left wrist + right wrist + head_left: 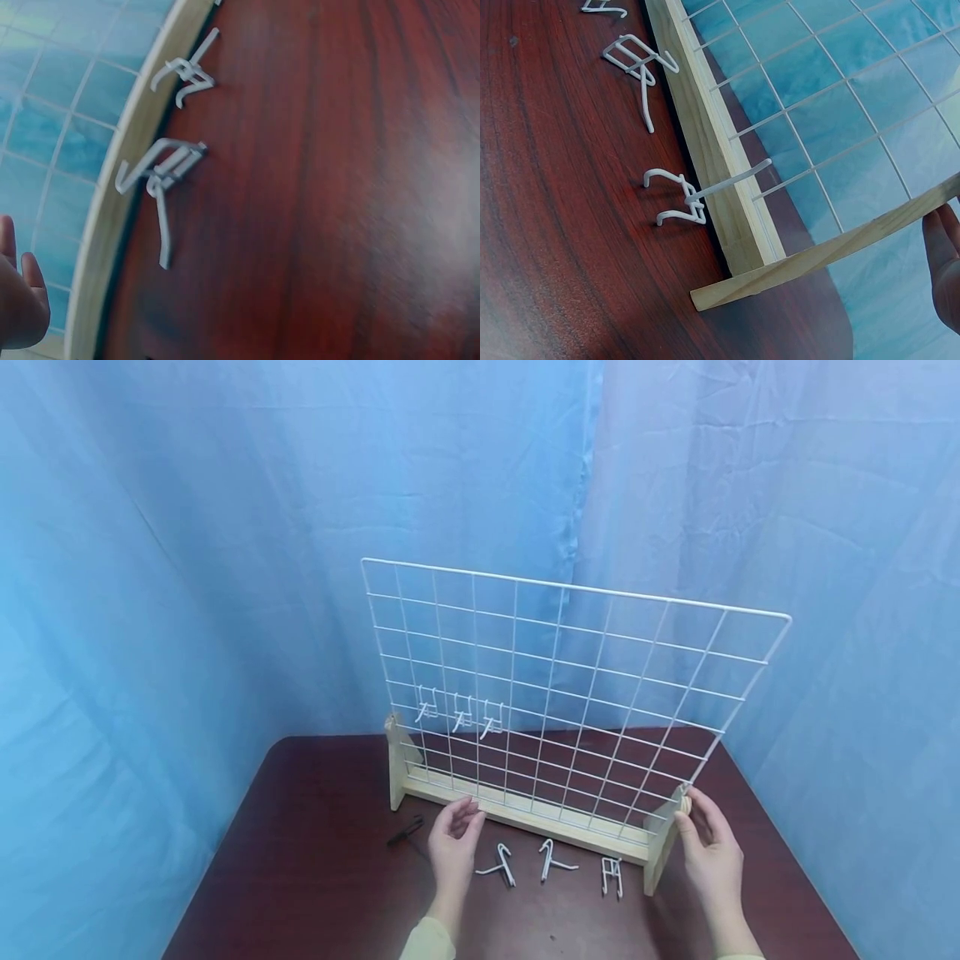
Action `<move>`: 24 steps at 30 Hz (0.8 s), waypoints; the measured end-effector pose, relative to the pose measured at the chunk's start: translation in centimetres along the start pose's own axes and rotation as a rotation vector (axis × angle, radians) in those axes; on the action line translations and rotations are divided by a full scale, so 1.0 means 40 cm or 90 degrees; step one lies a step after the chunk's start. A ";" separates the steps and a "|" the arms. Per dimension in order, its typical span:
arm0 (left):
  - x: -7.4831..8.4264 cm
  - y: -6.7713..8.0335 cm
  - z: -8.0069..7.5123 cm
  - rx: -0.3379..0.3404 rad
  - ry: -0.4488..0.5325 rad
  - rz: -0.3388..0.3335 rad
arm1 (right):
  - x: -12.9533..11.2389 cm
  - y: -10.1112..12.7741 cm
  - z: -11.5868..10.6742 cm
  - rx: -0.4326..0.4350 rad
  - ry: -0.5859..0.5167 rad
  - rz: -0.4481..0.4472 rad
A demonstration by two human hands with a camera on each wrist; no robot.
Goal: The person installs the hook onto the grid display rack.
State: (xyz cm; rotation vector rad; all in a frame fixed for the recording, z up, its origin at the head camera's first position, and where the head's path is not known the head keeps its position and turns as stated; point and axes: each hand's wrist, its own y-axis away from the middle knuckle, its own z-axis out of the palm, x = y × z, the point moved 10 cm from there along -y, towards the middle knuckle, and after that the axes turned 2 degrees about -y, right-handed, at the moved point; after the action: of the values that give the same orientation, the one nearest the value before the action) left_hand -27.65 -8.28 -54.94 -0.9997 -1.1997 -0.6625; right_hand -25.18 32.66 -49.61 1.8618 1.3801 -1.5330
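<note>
The grid (555, 693) stood upright near the table's (315, 877) far edge, its bottom edge set in a wood base (525, 814) with a foot at each end. Three white hooks (457, 714) hung low on its left side. Three more hooks (547, 862) lay loose on the table in front of the base, and a small black item (405, 831), too small to identify, lay to their left.

The right hand (708, 843) was at the right foot (663, 843), fingers curled around its top where the grid corner meets the wood. It looked like a light grip. The left hand (455, 843) was in front of the base with fingers loosely curled. It held nothing, and I couldn't tell whether the fingertips touched the wood.

Handling, my read:
- The grid is thin wire, so probably light but springy. Grabbing mid-panel would likely flex it.
- The base is rigid wood and gives a good purchase. Best to take hold at the feet or the rail, one hand per end.
- The wire seemed only slotted into the base, so lifting by the top rail might pull it out.
- It is tall and narrow, so it would tip easily front to back.
- The hung hooks may drop if jolted.
- The loose hooks are small, stiff and smooth, so pinch them by the shank.
</note>
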 end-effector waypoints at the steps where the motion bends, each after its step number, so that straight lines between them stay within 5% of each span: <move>1: -0.010 0.001 -0.003 -0.002 -0.008 -0.004 | -0.001 0.000 0.000 -0.001 0.001 0.000; 12: -0.085 0.023 -0.017 -0.062 -0.097 -0.042 | 0.000 0.002 0.002 -0.003 0.008 0.005; 24: -0.123 0.041 -0.018 -0.124 -0.170 -0.047 | 0.000 0.004 0.003 -0.008 -0.006 -0.004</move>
State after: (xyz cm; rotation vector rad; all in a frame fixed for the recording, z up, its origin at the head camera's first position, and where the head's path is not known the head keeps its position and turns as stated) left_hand -27.23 -8.59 -60.17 -1.2402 -1.4308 -0.7311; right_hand -25.11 32.50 -49.68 1.8428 1.3894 -1.5308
